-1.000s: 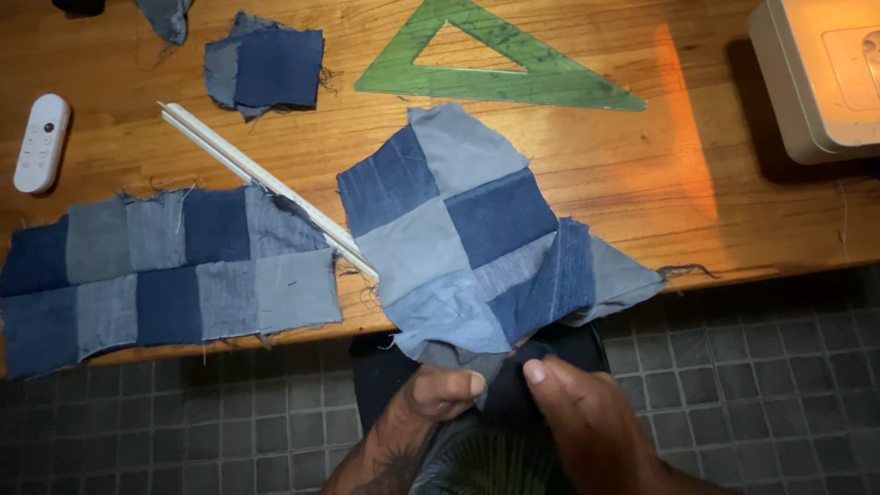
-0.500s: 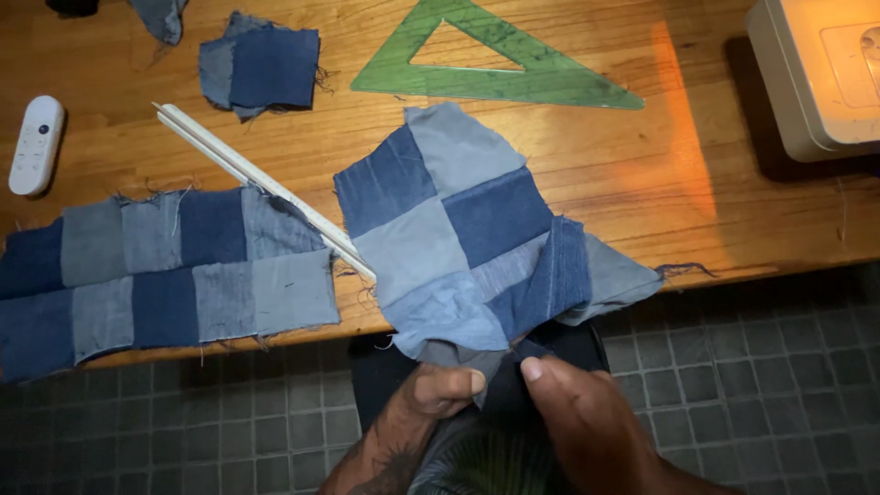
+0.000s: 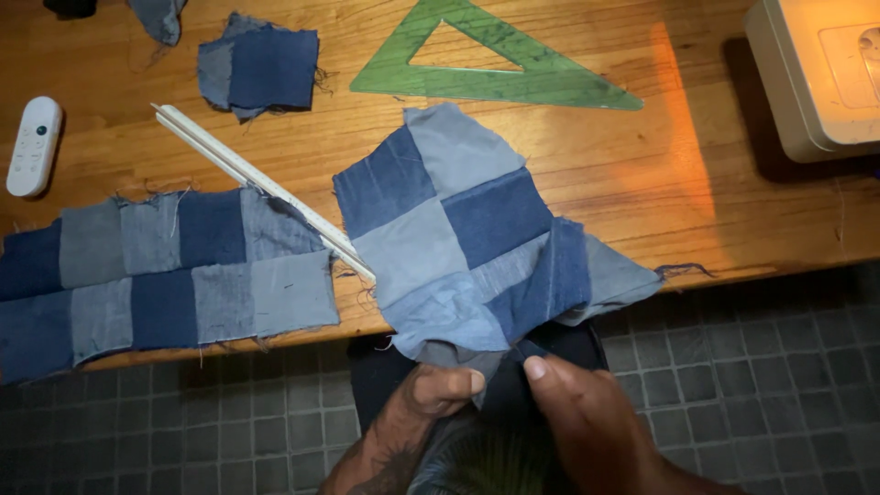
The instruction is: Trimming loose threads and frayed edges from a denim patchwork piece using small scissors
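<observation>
Down at the table's near edge, both hands pinch the lower hem of a denim patchwork piece [image 3: 467,243]. Left hand [image 3: 438,390]: thumb and curled fingers pressed together on a grey flap of the cloth where it hangs off the wooden table [image 3: 642,174]. Right hand [image 3: 577,412]: thumb tip against the hem just right of the left hand, other fingers tucked beneath, grip partly hidden.

The patchwork piece lies mostly on the table, turned diamond-wise, squares of dark and pale blue, its bottom corner drooping over the edge toward the hands.

Touching its left side, a white ruler [image 3: 261,188] runs diagonally up and away. Left of the ruler, a longer denim patchwork strip [image 3: 165,275], two rows of squares. Beyond the ruler's far end, a small stack of denim squares [image 3: 261,69]. Far left of that, a white remote [image 3: 33,147].

Above the patchwork piece, a green set square [image 3: 541,78]. Well to its right, a white sewing machine base [image 3: 816,73], warm light pooled beside it. Grey tiled floor [image 3: 779,367] below the table edge.
</observation>
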